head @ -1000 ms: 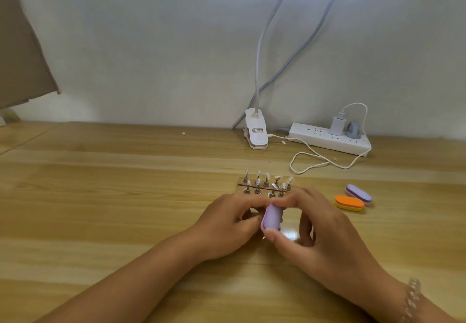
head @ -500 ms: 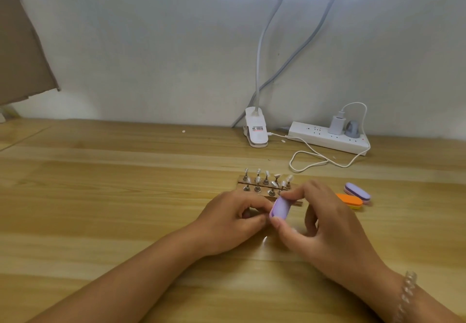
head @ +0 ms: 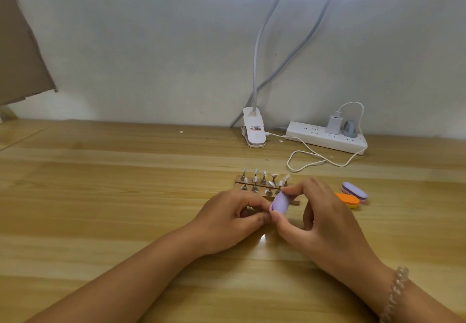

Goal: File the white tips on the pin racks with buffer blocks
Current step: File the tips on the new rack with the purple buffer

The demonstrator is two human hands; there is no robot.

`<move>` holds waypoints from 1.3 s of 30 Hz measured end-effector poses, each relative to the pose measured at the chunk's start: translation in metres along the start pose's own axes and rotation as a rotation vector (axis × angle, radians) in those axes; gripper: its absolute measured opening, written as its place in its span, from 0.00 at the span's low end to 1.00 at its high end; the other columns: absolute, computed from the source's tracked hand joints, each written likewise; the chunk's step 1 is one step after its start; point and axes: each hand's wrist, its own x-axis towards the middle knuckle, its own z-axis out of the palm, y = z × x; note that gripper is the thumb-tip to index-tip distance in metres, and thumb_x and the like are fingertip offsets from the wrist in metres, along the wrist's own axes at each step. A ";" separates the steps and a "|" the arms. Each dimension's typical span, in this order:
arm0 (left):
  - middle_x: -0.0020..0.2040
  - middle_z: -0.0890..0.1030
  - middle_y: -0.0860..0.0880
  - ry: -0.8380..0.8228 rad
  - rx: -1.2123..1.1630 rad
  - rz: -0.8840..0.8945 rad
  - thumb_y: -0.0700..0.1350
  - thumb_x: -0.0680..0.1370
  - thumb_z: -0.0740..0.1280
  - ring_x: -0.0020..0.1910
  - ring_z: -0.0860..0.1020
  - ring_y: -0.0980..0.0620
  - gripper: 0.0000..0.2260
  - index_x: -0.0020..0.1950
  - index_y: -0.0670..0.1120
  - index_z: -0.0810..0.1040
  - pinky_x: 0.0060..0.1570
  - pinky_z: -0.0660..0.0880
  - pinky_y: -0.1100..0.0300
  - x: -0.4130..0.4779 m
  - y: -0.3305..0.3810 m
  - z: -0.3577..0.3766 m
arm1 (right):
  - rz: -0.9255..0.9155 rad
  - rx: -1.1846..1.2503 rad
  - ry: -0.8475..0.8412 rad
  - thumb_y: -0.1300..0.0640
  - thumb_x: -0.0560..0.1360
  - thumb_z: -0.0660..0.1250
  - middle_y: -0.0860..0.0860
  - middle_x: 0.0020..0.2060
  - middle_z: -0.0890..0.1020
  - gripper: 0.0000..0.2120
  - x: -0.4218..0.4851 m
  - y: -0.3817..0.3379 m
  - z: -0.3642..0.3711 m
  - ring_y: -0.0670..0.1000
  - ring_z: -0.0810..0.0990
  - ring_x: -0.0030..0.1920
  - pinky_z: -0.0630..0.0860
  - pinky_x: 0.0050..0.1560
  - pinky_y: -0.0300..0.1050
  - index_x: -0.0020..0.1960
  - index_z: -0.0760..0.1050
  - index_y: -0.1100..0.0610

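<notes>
Head view. My right hand (head: 325, 221) pinches the purple buffer block (head: 280, 203), tilted at the near edge of the pin racks (head: 262, 184), presumably to meet a tip. My left hand (head: 227, 221) curls beside it, probably steadying; I cannot tell its grip.

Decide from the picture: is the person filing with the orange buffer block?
No, the right hand pinches a purple buffer block, while the orange buffer block lies untouched on the table.

Broad bare tabletop (head: 100, 196) lay open left of the pin racks (head: 252, 183). To their right two spare buffer blocks (head: 353, 191) crowded the approach; behind, a looped cable (head: 288, 163), power strip (head: 325, 139) and lamp clamp (head: 253, 133) barred the far edge.
</notes>
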 end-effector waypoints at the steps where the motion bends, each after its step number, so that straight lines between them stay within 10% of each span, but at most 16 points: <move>1: 0.39 0.80 0.63 -0.010 -0.010 -0.004 0.44 0.79 0.70 0.37 0.74 0.59 0.06 0.47 0.56 0.84 0.39 0.71 0.55 0.000 0.000 0.000 | -0.042 -0.036 -0.016 0.40 0.68 0.67 0.40 0.44 0.72 0.16 -0.002 -0.002 0.000 0.46 0.72 0.29 0.71 0.31 0.44 0.50 0.74 0.48; 5: 0.45 0.84 0.56 -0.010 -0.028 -0.011 0.48 0.77 0.68 0.44 0.80 0.49 0.06 0.50 0.52 0.85 0.46 0.75 0.44 -0.001 0.001 0.000 | -0.069 -0.013 -0.086 0.39 0.67 0.66 0.40 0.45 0.73 0.17 -0.004 -0.005 0.004 0.48 0.73 0.30 0.73 0.31 0.46 0.50 0.74 0.47; 11: 0.42 0.82 0.62 -0.007 -0.044 -0.003 0.48 0.79 0.69 0.35 0.72 0.58 0.05 0.49 0.57 0.84 0.40 0.70 0.54 -0.001 -0.002 0.001 | 0.124 0.198 0.145 0.57 0.70 0.74 0.41 0.47 0.78 0.11 0.004 0.012 -0.001 0.51 0.74 0.30 0.72 0.36 0.42 0.48 0.75 0.47; 39: 0.42 0.81 0.58 -0.014 -0.028 -0.002 0.46 0.78 0.67 0.43 0.78 0.49 0.06 0.50 0.54 0.83 0.47 0.75 0.45 -0.001 -0.001 0.001 | -0.065 0.033 -0.082 0.42 0.66 0.67 0.40 0.44 0.73 0.14 -0.006 -0.006 0.002 0.50 0.74 0.31 0.71 0.31 0.42 0.49 0.72 0.46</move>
